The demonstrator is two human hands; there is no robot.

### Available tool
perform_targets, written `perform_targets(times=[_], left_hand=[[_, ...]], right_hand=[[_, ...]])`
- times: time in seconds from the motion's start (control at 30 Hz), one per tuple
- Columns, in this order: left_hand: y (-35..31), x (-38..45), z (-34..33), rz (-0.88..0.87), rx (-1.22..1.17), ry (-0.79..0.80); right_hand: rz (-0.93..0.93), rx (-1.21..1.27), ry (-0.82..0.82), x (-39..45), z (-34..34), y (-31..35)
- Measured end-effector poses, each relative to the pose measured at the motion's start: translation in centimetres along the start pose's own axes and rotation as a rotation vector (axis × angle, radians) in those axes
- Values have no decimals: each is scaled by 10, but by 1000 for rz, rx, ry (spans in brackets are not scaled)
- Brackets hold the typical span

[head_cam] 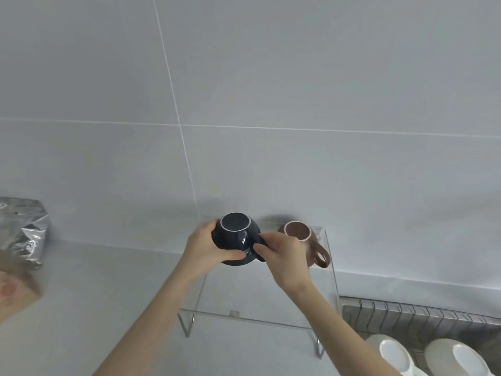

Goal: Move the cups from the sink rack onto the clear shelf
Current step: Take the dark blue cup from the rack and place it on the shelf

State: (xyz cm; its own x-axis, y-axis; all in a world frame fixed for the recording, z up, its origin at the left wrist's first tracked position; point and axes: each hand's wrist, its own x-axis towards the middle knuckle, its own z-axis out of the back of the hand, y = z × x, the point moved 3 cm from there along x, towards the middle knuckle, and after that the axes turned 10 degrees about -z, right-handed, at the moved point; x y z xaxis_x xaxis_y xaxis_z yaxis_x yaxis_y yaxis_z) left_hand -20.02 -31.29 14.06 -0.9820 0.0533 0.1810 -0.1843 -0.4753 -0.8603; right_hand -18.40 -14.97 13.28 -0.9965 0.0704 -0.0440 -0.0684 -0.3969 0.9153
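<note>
We see both hands closed on a glossy dark navy ceramic cup [235,238] that is turned upside down, its pale-ringed foot facing up. The left hand [208,249] wraps the cup's left side, thumb along the lower edge near the rim. The right hand [283,255] pinches the cup's handle between thumb and fingers on its right side. The cup sits over the rear left part of a clear acrylic shelf [260,320] with bent metal legs; we cannot tell whether its rim is touching the shelf top or held just above it.

Just beside it to the right, a matte brown ceramic cup [305,241] stands upside down on the same shelf, near the back right corner, its looped handle pointing toward us and to the right. The two cups are close but apart, with the right hand partly in front of the brown one.

The shelf stands on a pale grey desk [108,294] against a grey tiled wall [244,90]. At the lower right we see a grey ribbed sink rack [420,314] holding two pale round dishes [390,351], cut off by the frame edge. At the far left a crumpled silver foil bag [23,232] rests on the desk, with a brown paper package [16,290] in front of it.
</note>
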Motion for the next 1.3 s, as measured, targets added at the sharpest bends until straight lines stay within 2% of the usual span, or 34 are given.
perform_targets(times=[0.1, 0.23, 0.5, 0.87, 0.97, 1.07, 1.13, 1.23, 1.3], left_hand=[[19, 14, 8, 1, 53, -26], [42, 28, 14, 14, 98, 13], [64, 37, 17, 8, 78, 21], [70, 34, 16, -43, 187, 24], [58, 27, 5, -63, 262, -45], [29, 11, -16, -124, 330, -151], [-4, -9, -39, -204, 294, -183], [-47, -42, -86, -418, 204, -128], [-60, -60, -123, -454, 129, -1]], right_hand=[[-36, 13, -22, 16, -21, -4], [-80, 22, -28, 28, -43, -7], [-134, 54, -29, 40, -64, -14], [-125, 109, 86, 37, -66, -19], [-104, 21, 115, 34, -48, -15], [-53, 49, 54, 25, -6, -14], [-19, 51, -3, 12, 34, -16], [-18, 85, -104, -9, 96, -32], [-51, 83, -161, -23, 134, -55]])
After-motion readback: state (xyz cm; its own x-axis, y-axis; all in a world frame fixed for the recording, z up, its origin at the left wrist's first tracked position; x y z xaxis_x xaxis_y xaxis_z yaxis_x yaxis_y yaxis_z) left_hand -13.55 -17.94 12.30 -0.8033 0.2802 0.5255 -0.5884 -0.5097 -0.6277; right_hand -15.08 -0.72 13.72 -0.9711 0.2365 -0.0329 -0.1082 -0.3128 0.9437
